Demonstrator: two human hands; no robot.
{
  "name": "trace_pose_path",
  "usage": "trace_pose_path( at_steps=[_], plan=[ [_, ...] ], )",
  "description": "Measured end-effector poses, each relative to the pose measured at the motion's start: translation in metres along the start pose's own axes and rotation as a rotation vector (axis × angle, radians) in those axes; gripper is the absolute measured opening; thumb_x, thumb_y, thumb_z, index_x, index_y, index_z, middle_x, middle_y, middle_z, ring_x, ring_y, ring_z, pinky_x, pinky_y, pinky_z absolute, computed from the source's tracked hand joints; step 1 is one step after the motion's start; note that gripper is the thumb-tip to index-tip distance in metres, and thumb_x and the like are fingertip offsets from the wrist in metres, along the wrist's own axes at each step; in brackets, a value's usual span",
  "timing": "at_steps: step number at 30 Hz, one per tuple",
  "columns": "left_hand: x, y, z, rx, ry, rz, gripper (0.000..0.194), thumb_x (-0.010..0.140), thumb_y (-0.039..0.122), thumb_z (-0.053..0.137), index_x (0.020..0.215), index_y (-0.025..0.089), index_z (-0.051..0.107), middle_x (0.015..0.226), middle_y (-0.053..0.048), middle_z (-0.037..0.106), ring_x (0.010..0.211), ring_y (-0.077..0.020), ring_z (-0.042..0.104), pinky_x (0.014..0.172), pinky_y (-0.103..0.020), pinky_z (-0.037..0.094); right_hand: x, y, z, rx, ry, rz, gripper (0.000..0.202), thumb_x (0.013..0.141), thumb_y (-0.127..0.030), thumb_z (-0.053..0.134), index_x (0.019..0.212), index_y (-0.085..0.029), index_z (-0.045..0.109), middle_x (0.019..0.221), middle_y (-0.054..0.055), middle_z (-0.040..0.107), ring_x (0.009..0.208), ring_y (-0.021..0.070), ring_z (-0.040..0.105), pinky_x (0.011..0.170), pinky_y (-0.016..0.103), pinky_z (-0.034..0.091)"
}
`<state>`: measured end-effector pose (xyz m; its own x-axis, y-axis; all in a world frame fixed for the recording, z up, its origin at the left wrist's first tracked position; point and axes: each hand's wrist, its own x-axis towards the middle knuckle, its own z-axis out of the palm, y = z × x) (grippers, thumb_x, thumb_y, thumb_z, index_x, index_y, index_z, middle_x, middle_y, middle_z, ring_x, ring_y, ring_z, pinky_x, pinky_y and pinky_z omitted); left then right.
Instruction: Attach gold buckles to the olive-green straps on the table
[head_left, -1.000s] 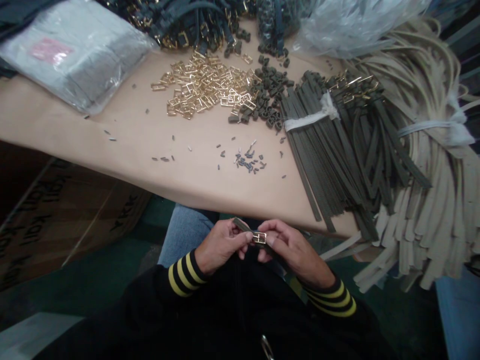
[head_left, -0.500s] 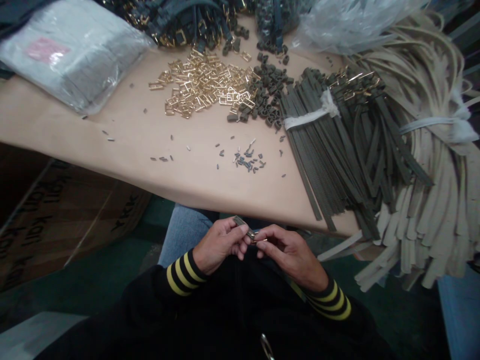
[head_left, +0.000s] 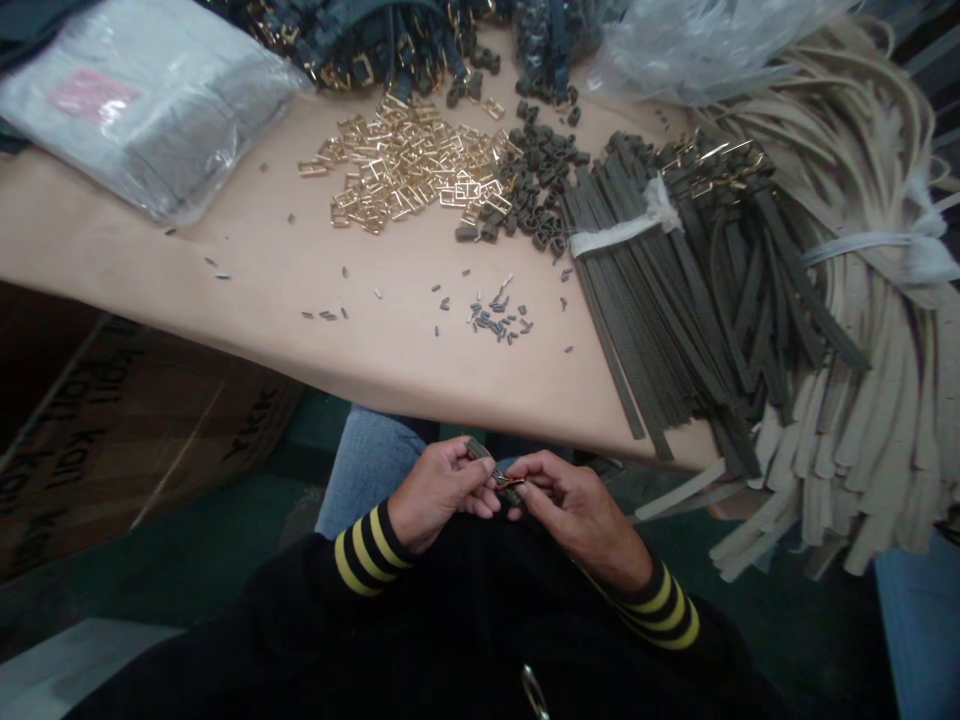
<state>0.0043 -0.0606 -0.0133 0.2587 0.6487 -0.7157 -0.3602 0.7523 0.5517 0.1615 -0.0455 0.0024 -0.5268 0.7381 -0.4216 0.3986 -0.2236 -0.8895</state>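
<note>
Just past the table edge, above my lap, both hands meet. My left hand (head_left: 442,490) pinches a dark olive strap (head_left: 478,450), its end poking out above the thumb. Between the two hands a small gold buckle (head_left: 511,481) shows on the strap, and my right hand (head_left: 574,505) grips it between thumb and fingertips. How the strap passes through the buckle is too small to make out. On the table lie a heap of gold buckles (head_left: 420,165), a pile of olive loops (head_left: 536,175) and a bundle of olive straps (head_left: 637,300) tied with a white band.
Small dark bits (head_left: 495,318) are scattered near the table's front. Beige straps (head_left: 862,400) hang over the right edge. A plastic-wrapped packet (head_left: 150,110) lies at the left, and dark straps with buckles (head_left: 367,50) are piled at the back. A cardboard box (head_left: 187,450) stands below left.
The buckle and strap have turned slightly between my fingers, and more of the buckle shows now. My right hand has shifted a little to the left.
</note>
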Motion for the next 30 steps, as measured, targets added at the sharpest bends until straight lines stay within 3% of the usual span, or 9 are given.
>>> trace_pose_path(
  at_steps=[8, 13, 15, 21, 30],
  plan=[
    [-0.001, -0.002, 0.0, 0.059, 0.018, 0.021, 0.018, 0.067, 0.024, 0.06, 0.065, 0.013, 0.047, 0.049, 0.002, 0.059, 0.044, -0.0061, 0.056, 0.046, -0.015, 0.045, -0.003, 0.0, 0.008, -0.195, 0.105, -0.009, 0.006, 0.079, -0.018, 0.045, 0.079, -0.02, 0.051, 0.071, 0.003, 0.063, 0.061, 0.0148, 0.063, 0.057, 0.026, 0.051],
    [-0.002, -0.002, 0.002, 0.223, 0.016, 0.135, 0.015, 0.068, 0.021, 0.057, 0.065, 0.014, 0.045, 0.049, 0.003, 0.057, 0.044, -0.007, 0.055, 0.046, -0.017, 0.045, -0.004, -0.002, 0.01, -0.275, 0.128, -0.014, 0.004, 0.078, -0.018, 0.046, 0.078, -0.02, 0.05, 0.069, 0.003, 0.062, 0.062, 0.0155, 0.062, 0.059, 0.027, 0.049],
    [-0.002, -0.003, 0.003, 0.314, 0.048, 0.201, 0.014, 0.069, 0.021, 0.055, 0.065, 0.015, 0.044, 0.05, 0.003, 0.056, 0.046, -0.0077, 0.056, 0.046, -0.018, 0.046, -0.002, -0.001, 0.011, -0.181, 0.147, 0.034, 0.002, 0.077, -0.021, 0.049, 0.079, -0.02, 0.048, 0.07, 0.003, 0.061, 0.062, 0.015, 0.062, 0.059, 0.027, 0.05],
    [-0.005, -0.002, 0.005, 0.385, 0.03, 0.277, 0.01, 0.07, 0.023, 0.053, 0.068, 0.016, 0.046, 0.058, 0.004, 0.054, 0.05, -0.0081, 0.055, 0.05, -0.02, 0.047, 0.004, 0.004, 0.009, 0.275, 0.109, 0.222, 0.026, 0.071, -0.037, 0.057, 0.076, -0.017, 0.042, 0.064, 0.0, 0.058, 0.056, 0.0112, 0.06, 0.053, 0.024, 0.05],
    [-0.007, -0.004, 0.003, 0.679, 0.054, 0.423, 0.003, 0.072, 0.019, 0.048, 0.07, 0.017, 0.05, 0.062, 0.001, 0.056, 0.056, -0.0103, 0.054, 0.051, -0.019, 0.044, 0.008, 0.002, 0.006, 0.254, 0.041, 0.264, 0.023, 0.071, -0.036, 0.055, 0.074, -0.015, 0.048, 0.051, -0.004, 0.052, 0.04, 0.0054, 0.046, 0.04, 0.017, 0.036]
  ],
)
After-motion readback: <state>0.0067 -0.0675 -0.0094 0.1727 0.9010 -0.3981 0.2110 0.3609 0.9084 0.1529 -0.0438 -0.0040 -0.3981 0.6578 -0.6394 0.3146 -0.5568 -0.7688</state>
